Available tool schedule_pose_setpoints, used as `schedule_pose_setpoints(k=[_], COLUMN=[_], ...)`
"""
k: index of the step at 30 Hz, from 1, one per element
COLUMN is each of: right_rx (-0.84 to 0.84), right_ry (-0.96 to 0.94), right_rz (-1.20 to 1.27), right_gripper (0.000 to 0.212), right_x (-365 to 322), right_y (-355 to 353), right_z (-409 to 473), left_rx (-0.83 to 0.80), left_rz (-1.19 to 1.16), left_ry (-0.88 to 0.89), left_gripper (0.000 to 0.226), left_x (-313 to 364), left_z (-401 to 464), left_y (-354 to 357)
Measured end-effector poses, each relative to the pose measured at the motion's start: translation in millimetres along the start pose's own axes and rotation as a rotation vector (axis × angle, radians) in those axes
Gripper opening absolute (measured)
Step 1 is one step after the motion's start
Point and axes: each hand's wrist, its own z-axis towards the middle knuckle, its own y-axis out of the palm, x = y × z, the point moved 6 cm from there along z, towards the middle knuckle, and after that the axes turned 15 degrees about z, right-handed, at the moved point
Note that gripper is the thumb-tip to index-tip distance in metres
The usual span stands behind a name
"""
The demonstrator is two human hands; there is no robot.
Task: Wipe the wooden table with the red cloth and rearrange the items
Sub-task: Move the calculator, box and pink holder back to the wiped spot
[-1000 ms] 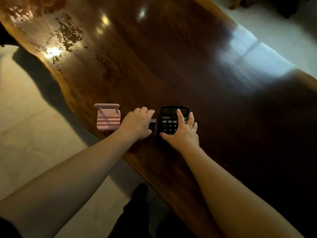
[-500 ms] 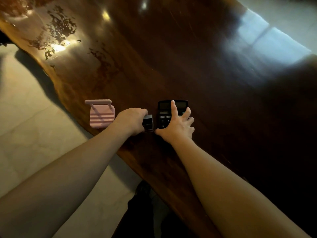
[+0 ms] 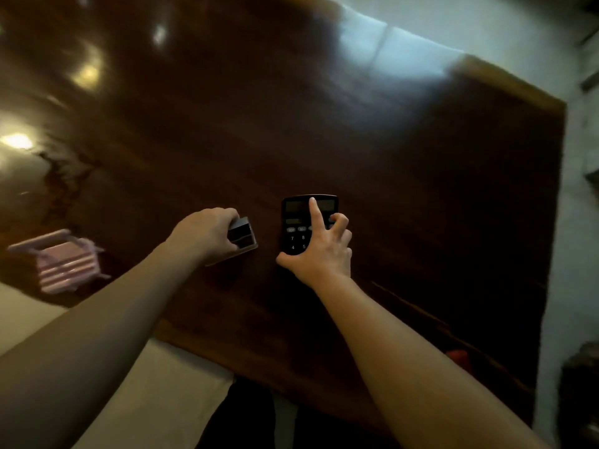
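Note:
My left hand (image 3: 207, 234) is closed around a small dark boxy item (image 3: 243, 238) on the dark wooden table (image 3: 405, 189). Just right of it lies a black calculator (image 3: 298, 222), and my right hand (image 3: 324, 251) rests on it with the forefinger stretched up to its display and the thumb at its lower left corner. A pink slatted stand (image 3: 61, 264) sits near the table's left edge, well left of my left hand. A bit of red (image 3: 457, 357) shows by my right forearm near the table's near edge; it is too small to identify.
The table's near edge runs diagonally from lower left to lower right, with pale floor (image 3: 168, 393) and my dark trousers (image 3: 249, 416) below it. The right table end (image 3: 551, 254) meets light floor. Glossy reflections mark the far left surface.
The view has swung right and blurred. My left hand with the small dark item has moved away from the pink stand, and a gap has opened between that item and the calculator.

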Motion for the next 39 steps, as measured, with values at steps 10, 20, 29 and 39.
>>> schedule_pose_setpoints(k=[10, 20, 29, 39], right_rx=[0.308, 0.433, 0.42, 0.352], right_ry=[0.259, 0.495, 0.491, 0.502], right_rz=[0.037, 0.067, 0.097, 0.062], right_gripper=[0.12, 0.116, 0.114, 0.106], right_x=[177.1, 312.2, 343.8, 346.6], right_y=[-157.0, -231.8, -232.6, -213.4], right_z=[-45.9, -91.8, -82.5, -66.4], left_rx=[0.059, 0.101, 0.104, 0.073], left_rz=[0.089, 0.183, 0.257, 0.278], left_ry=[0.383, 0.709, 0.724, 0.661], left_gripper=[0.045, 0.044, 0.041, 0.045], left_x=[238.4, 432.5, 490.6, 485.3], left_z=[20.2, 5.5, 27.8, 42.7], left_y=[-33.9, -19.8, -2.1, 12.9])
